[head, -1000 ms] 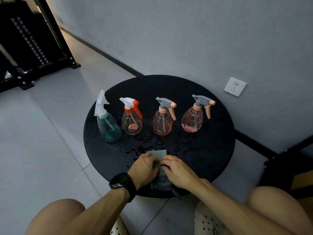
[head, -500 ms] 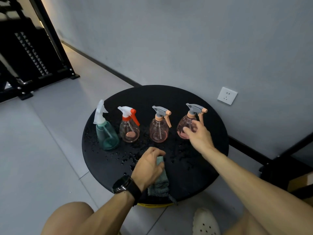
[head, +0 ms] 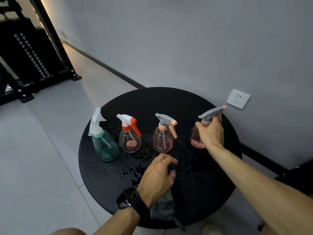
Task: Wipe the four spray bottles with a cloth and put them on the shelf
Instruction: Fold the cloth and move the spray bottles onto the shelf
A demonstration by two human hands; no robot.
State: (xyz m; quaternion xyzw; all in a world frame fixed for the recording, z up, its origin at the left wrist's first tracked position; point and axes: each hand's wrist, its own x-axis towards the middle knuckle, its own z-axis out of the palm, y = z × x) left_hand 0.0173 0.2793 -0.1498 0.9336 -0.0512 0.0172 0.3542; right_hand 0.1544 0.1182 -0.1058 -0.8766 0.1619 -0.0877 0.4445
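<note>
Gripping the neck of the rightmost pink spray bottle (head: 196, 141), the right hand (head: 210, 132) has its fingers curled round the collar just below the grey trigger head, and the bottle leans, its nozzle pointing up and away toward the wall socket (head: 238, 98); whether its base touches the round black table (head: 211, 175) cannot be told, since the hand covers much of the body. To the left of that hand three more bottles stand upright in a row on the tabletop: nearest is a pink bottle with a grey and peach head (head: 163, 134), next a clear bottle with a white and orange head (head: 129, 134), and farthest a teal bottle with a frosted white head (head: 103, 141). Nearer the person than the row, the left hand (head: 156, 179) hovers with its fingers bent and holds a greenish cloth (head: 163, 207), which hangs from beneath the palm over the table's near edge. A black wristwatch (head: 126, 200) sits on that wrist. Water drops (head: 125, 172) lie scattered on the tabletop just left of the left hand and around the bottles' bases. Far off to the left of both hands, across the floor, stands a black metal shelf frame (head: 32, 65).
</note>
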